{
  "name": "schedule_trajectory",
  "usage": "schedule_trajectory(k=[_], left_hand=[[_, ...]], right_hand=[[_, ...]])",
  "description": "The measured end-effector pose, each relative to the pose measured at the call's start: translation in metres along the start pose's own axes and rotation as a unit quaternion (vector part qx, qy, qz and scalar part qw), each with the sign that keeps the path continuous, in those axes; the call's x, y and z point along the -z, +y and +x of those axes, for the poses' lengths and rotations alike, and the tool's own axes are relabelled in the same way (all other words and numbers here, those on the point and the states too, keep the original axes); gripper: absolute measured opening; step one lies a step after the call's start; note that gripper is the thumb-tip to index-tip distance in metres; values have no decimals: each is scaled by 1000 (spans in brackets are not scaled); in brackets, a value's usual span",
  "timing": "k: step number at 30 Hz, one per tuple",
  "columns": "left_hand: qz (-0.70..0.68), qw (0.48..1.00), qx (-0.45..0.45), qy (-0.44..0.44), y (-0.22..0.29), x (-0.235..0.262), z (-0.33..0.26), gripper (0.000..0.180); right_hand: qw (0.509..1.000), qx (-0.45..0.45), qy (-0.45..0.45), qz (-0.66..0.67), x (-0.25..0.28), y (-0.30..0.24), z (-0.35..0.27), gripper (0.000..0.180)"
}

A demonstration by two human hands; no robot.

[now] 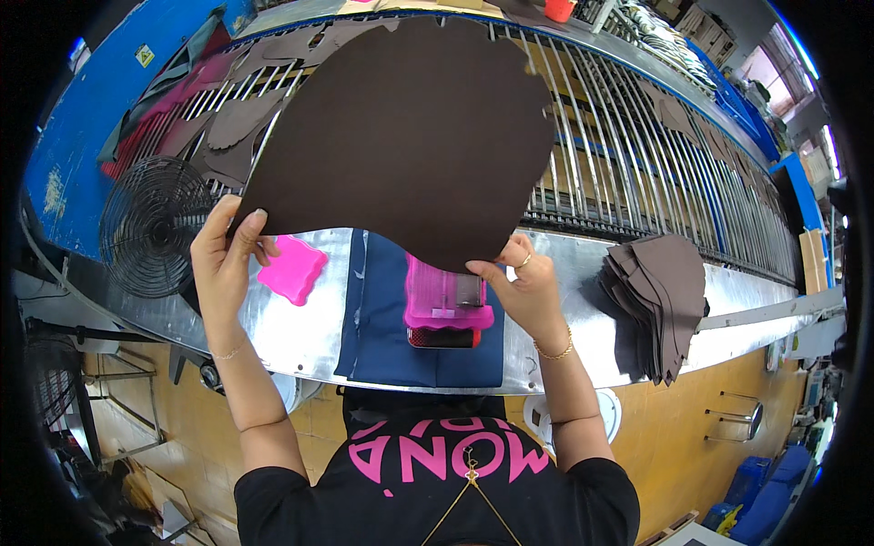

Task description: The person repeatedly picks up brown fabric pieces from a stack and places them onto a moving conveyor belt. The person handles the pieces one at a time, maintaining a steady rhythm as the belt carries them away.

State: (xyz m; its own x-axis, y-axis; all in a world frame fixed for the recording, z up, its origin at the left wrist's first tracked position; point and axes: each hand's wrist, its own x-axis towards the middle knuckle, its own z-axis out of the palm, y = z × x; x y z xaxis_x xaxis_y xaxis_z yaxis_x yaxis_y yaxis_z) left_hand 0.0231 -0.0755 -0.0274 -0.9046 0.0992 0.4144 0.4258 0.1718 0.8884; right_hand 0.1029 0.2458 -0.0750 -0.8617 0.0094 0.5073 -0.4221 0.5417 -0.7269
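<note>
A large dark brown cut panel (pixel 401 136), of leather-like sheet with small notches along its edges, is held up in front of me. My left hand (pixel 229 244) pinches its lower left corner between thumb and fingers. At the lower right corner, my right hand (pixel 526 280) grips the same panel. Below it, a pink plastic box (pixel 432 305) with a see-through lid rests on a dark blue cloth (pixel 375 337). Close to my left hand lies a pink scalloped pad (pixel 296 270). Right of my right hand sits a stack of brown cut panels (pixel 651 291), overhanging the table's near edge.
The metal table (pixel 314 350) runs along a conveyor of metal bars (pixel 628 146), which the raised panel partly hides. More brown pieces (pixel 241 123) lie on the bars at left. A round wire-caged fan (pixel 159 227) stands at the table's left, before a blue machine wall (pixel 68 173).
</note>
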Motion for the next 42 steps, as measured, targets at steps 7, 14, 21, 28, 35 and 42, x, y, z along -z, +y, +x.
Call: schedule_trajectory(k=[7, 14, 21, 28, 35, 42], left_hand=[[66, 994, 22, -81, -10, -12, -7, 6], [205, 940, -96, -256, -22, -97, 2, 11], [195, 878, -214, -381, 4, -176, 11, 16], [-103, 869, -128, -467, 42, -257, 49, 37], [-191, 891, 114, -396, -2, -290, 123, 26], [-327, 867, 332, -175, -131, -291, 143, 45]], right_hand=[[992, 33, -11, -124, 24, 23, -26, 8], [978, -176, 26, -110, 70, 52, -101, 9], [923, -304, 206, -113, 151, 40, -165, 11], [907, -256, 273, -192, 231, 11, -145, 22], [905, -252, 292, -180, 238, 42, -87, 34], [728, -429, 305, -439, 289, 147, -196, 53]])
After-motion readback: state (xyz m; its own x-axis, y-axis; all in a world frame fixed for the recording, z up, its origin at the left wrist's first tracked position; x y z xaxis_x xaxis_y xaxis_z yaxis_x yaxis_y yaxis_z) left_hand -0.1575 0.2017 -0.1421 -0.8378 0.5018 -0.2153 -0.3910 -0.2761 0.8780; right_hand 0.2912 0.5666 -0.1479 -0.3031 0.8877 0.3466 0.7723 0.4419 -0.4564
